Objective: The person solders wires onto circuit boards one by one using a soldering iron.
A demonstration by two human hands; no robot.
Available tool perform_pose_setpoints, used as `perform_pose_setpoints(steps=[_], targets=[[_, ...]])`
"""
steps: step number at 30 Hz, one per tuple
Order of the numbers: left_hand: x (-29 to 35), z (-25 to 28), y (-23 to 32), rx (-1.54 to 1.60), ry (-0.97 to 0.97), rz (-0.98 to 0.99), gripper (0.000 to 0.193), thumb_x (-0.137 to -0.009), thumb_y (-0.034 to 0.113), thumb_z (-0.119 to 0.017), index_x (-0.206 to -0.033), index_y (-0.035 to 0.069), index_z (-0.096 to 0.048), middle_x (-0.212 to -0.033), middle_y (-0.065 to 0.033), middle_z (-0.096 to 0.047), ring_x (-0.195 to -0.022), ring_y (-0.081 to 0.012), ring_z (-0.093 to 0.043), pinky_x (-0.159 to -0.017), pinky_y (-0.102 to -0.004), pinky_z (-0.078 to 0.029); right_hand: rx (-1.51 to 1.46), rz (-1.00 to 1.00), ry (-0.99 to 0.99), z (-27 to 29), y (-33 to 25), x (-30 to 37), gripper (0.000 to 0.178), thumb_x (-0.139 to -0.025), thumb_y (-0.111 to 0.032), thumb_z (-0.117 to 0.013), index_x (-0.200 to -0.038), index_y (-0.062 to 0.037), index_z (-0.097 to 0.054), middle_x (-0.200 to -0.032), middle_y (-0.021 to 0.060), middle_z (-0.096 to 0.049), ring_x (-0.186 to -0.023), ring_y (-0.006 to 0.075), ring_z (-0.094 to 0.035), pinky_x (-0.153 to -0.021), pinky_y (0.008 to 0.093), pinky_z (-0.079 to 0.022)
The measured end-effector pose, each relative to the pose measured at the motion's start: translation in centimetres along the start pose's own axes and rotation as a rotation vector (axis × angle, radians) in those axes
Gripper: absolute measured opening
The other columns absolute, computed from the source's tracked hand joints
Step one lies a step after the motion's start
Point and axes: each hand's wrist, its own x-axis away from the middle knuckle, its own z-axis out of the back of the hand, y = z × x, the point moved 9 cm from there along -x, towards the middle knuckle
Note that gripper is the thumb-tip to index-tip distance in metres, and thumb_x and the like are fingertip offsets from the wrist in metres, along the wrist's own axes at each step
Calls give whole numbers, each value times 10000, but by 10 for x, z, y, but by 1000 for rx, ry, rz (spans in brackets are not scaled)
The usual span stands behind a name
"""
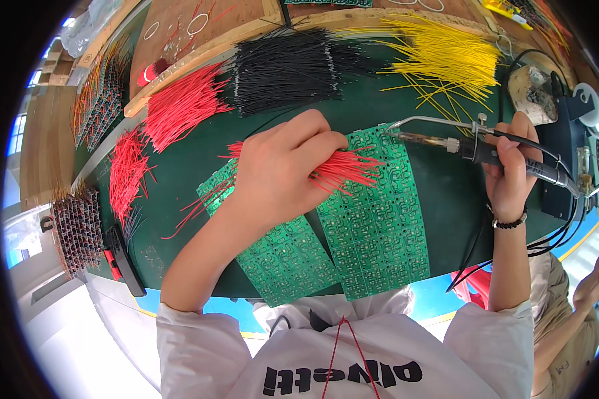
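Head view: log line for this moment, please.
left hand: red wires | right hand: soldering iron | tip: near green board top edge

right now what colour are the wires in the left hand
Red wires, seen best in the head view.

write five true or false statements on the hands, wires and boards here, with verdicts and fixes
1. The left hand holds a bundle of red wires. True.
2. The right hand is empty. False: it holds a soldering iron.
3. The yellow wire pile lies right of the black wire pile. True.
4. The circuit boards are blue. False: they are green.
5. The right wrist wears a dark bracelet. True.
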Motion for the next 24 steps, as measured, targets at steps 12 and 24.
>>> perform_pose_setpoints(steps=[12, 24], targets=[[1, -2, 0, 61, 29, -40, 140, -616, 34, -663, -738, 36, -595, -661, -55, -520, -555, -181, -523, -476, -258, -425, -13, 44, -81, -8, 1, 1, 234, -690, -79, -527, -631, -95, -302, -519, -8, -350, -418, 29, -281, -340, 156, -217], [2, -2, 1, 64, 40, -56, 135, -619, 26, -658, -736, 30, -590, -653, -57, -517, -548, -180, -517, -466, -262, -418, 5, 51, -75, -9, 1, 2, 224, -688, -80, -527, -636, -92, -309, -521, 1, -360, -416, 31, -282, -341, 155, -218]])
